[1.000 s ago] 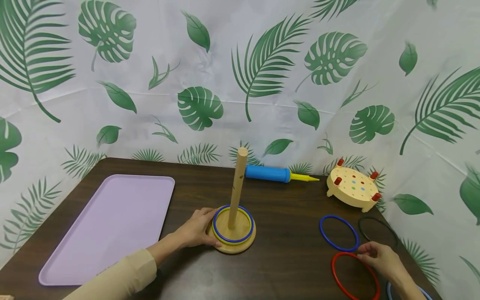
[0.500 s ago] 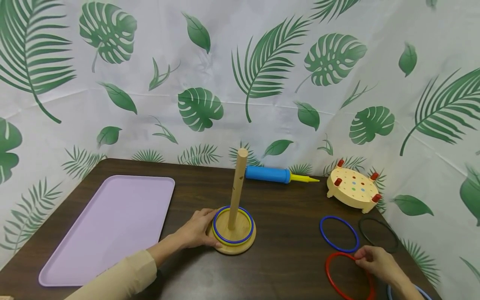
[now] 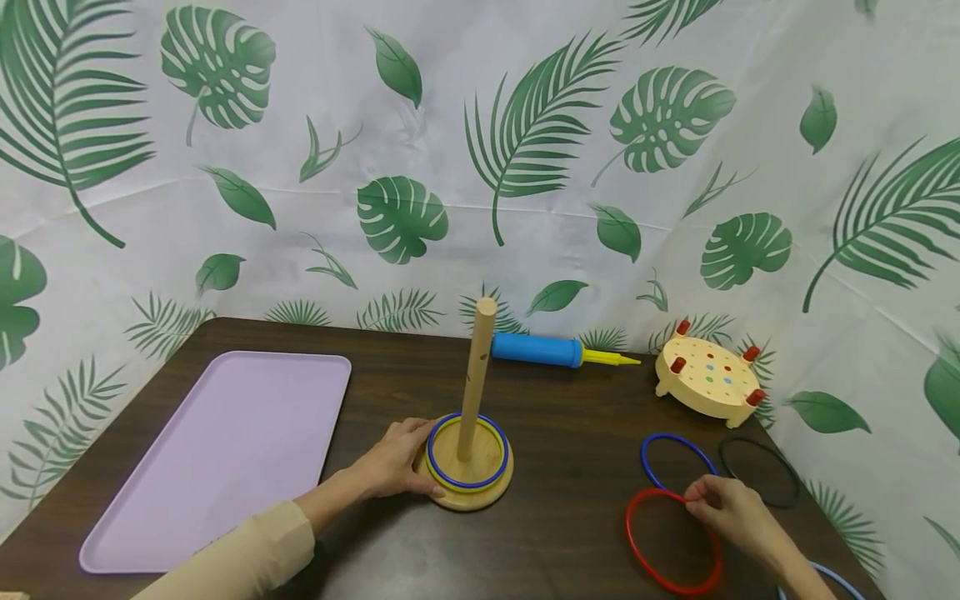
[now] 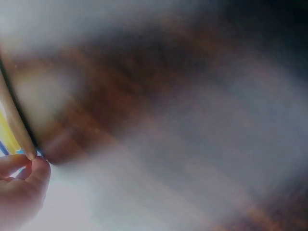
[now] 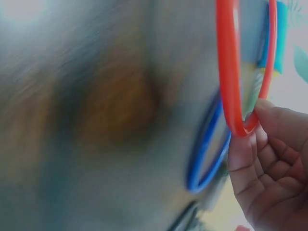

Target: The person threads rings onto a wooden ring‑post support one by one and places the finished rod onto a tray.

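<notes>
In the head view a wooden stand (image 3: 467, 502) with an upright peg (image 3: 476, 375) sits mid-table. Around the foot of the peg lie a blue ring (image 3: 507, 454) and a yellow ring (image 3: 444, 482). My left hand (image 3: 397, 462) grips the left edge of the stand's round base; the left wrist view catches thumb and finger at that edge. At the right, my right hand (image 3: 731, 512) pinches a red ring (image 3: 627, 525) between thumb and fingers. The right wrist view shows this ring raised and tilted, with the right hand (image 5: 274, 163) at its lower end.
A second blue ring (image 3: 671, 435) and a black ring (image 3: 787, 467) lie beyond the right hand, a light blue ring (image 3: 836, 577) below its wrist. Farther back are a blue pump (image 3: 536, 349) and an upturned cream stool (image 3: 708, 379). A lilac tray (image 3: 247, 433) is at left.
My right hand has taken hold of the red ring and shifted it leftward and slightly up, so it now overlaps the loose blue ring's lower edge. The left hand stays on the stand.
</notes>
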Available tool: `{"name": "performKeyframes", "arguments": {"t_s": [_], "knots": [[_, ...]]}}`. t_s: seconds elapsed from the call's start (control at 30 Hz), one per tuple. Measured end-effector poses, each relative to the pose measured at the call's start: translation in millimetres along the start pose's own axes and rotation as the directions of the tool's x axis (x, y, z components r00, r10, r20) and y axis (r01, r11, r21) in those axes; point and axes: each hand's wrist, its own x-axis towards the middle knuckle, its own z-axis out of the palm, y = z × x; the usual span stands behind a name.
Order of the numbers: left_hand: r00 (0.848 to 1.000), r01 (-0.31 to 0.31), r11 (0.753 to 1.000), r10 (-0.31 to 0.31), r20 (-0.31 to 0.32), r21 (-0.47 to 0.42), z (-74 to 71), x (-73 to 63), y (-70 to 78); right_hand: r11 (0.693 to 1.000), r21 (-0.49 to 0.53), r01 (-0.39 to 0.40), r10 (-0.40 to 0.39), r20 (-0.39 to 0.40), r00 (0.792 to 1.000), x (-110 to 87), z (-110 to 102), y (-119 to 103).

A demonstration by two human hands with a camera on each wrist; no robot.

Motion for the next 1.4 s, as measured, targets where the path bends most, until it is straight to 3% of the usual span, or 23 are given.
{"name": "performKeyframes", "arguments": {"t_s": [0.27, 0.53, 0.77, 0.97, 1.2, 1.4], "knots": [[1.000, -0.001, 1.000, 0.001, -0.001, -0.001, 0.5, 0.0, -0.6, 0.998, 0.052, 0.044, -0.039, -0.091, 0.995, 15.7, -9, -36], [1.000, -0.009, 1.000, 0.009, 0.000, 0.004, 0.1, 0.0, -0.1, 0.966, 0.199, 0.167, -0.116, -0.245, 0.963, 32.2, -25, -81], [1.000, -0.013, 1.000, 0.013, -0.004, 0.008, 0.0, -0.2, -0.1, 0.901, 0.360, 0.240, -0.128, -0.308, 0.943, 45.0, -43, -125], [1.000, -0.013, 1.000, 0.013, -0.007, 0.003, 0.8, 0.2, -1.0, 0.857, 0.429, 0.285, -0.143, -0.334, 0.932, 58.0, -54, -163], [1.000, -0.009, 1.000, 0.009, -0.009, 0.001, 1.1, 0.8, -0.8, 0.766, 0.549, 0.334, -0.168, -0.330, 0.929, 68.3, -62, -206], [1.000, -0.004, 1.000, 0.004, -0.007, 0.007, 1.1, 0.1, -0.7, 0.722, 0.570, 0.393, -0.231, -0.337, 0.913, 79.5, -62, -235]]}}
